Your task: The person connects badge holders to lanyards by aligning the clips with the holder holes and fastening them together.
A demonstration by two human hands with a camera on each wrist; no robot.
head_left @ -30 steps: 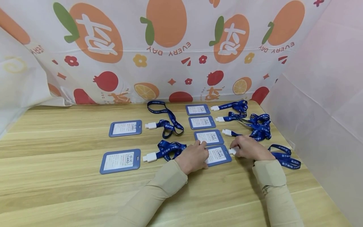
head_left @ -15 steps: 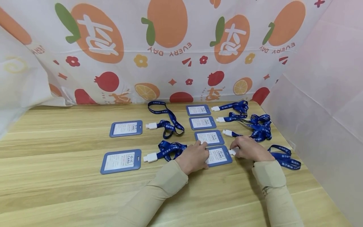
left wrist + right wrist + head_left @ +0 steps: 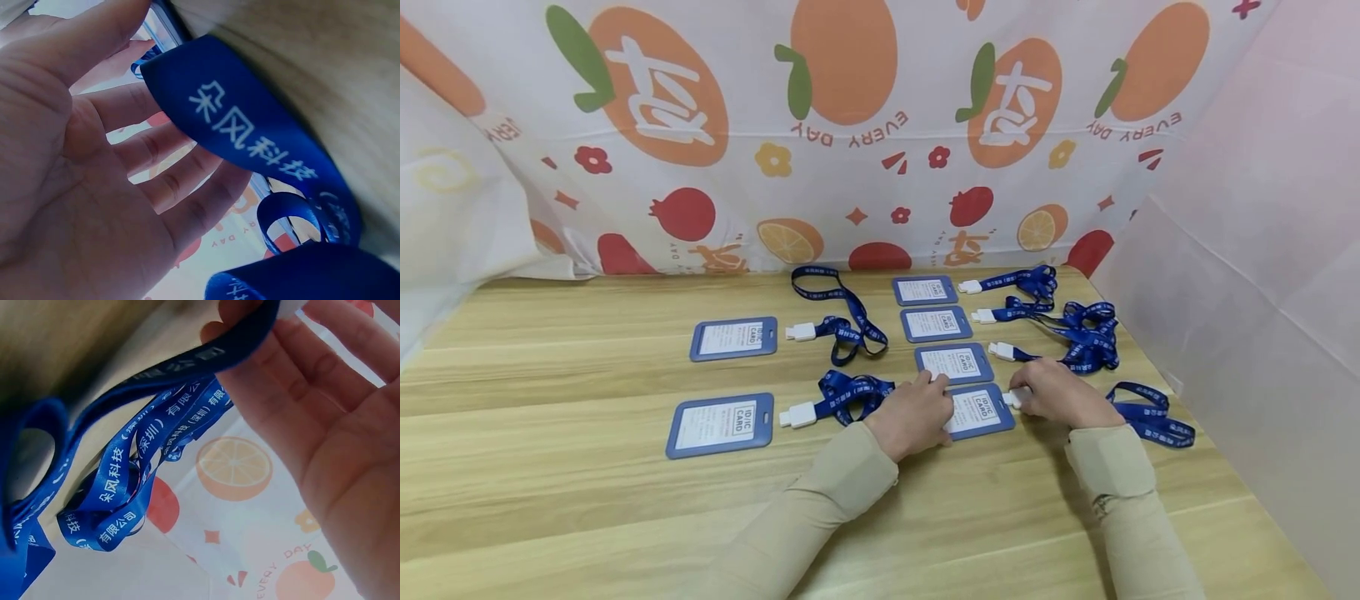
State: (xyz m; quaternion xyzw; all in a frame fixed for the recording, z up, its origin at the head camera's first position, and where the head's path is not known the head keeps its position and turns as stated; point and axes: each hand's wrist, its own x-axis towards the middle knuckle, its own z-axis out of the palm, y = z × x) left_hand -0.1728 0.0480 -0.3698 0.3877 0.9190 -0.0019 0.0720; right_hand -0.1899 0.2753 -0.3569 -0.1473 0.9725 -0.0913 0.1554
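Note:
Nearest the person in the right-hand column lies a blue badge holder (image 3: 977,410) with a white ID/IC card insert. My left hand (image 3: 912,417) holds its left end, fingers at the far edge and thumb at the near edge. At the holder's slotted right end, my right hand (image 3: 1056,393) pinches the white clip (image 3: 1017,399) of a blue lanyard (image 3: 181,369). The clip is partly hidden by the fingers, so whether it sits in the slot I cannot tell. That lanyard's strap (image 3: 1152,414) loops out to the right of the wrist.
Behind it in the right column lie more badge holders (image 3: 953,362), each with a clipped lanyard (image 3: 1086,337) to its right. Leftward are two further holders (image 3: 720,425) with lanyards (image 3: 850,396), one close by my left wrist. A fruit-print cloth (image 3: 850,192) hangs behind the wooden table (image 3: 587,517).
Both hands stay nearly in place. The right fingers and white clip shift only very slightly at the holder's end.

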